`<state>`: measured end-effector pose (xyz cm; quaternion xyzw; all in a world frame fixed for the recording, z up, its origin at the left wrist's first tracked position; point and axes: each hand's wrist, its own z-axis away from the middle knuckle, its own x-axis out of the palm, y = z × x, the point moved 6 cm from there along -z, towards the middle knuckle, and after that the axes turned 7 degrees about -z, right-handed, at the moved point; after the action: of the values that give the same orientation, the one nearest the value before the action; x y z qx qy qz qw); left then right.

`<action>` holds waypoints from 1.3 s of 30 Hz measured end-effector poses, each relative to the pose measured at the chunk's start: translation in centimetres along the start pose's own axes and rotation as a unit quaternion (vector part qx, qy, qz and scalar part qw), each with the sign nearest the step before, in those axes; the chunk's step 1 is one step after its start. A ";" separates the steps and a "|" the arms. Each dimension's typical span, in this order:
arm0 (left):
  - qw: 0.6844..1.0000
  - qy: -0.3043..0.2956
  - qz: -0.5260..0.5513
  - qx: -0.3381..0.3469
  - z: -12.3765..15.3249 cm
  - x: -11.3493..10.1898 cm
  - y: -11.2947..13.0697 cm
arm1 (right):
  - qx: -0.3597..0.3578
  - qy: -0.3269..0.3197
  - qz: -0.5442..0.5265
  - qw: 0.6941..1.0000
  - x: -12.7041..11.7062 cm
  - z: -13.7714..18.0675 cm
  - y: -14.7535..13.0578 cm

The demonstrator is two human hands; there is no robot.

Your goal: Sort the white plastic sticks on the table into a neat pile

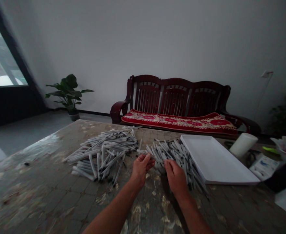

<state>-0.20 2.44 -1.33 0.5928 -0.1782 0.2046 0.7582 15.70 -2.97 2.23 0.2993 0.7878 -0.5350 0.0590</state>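
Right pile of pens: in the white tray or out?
Out: the right pile lies on the table, beside the white tray.

Bench [60, 191]: blotched surface, shiny near its left edge
Pens [109, 150]: translucent, smooth plastic
Tray [217, 159]: smooth white plastic, matt
Settee [174, 101]: glossy dark wood
Seat cover [179, 121]: matt patterned cloth

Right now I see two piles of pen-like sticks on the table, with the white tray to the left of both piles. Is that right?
Not quite: the head view shows the white tray to the right of both piles, not the left. The left pile and the right pile of pen-like sticks are on the table, as you say.
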 end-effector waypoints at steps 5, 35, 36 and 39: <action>1.000 0.001 -0.010 0.002 0.0 0.0 -0.1 | 0.003 0.001 -0.001 1.000 0.1 -0.1 0.1; 0.997 0.074 0.006 -0.012 0.2 -0.5 -0.3 | -0.084 0.010 0.082 0.993 0.1 -0.4 -0.5; 0.997 0.079 0.007 -0.017 0.2 -0.6 -0.3 | -0.098 0.010 0.082 0.992 0.2 -0.4 -0.7; 0.997 0.081 0.009 -0.017 0.2 -0.7 -0.2 | -0.118 0.015 0.065 0.991 0.3 -0.4 -1.0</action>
<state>-0.68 2.16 -1.85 0.5597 -0.1251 0.2554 0.7784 15.00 -2.75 3.02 0.3487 0.8252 -0.4285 0.1172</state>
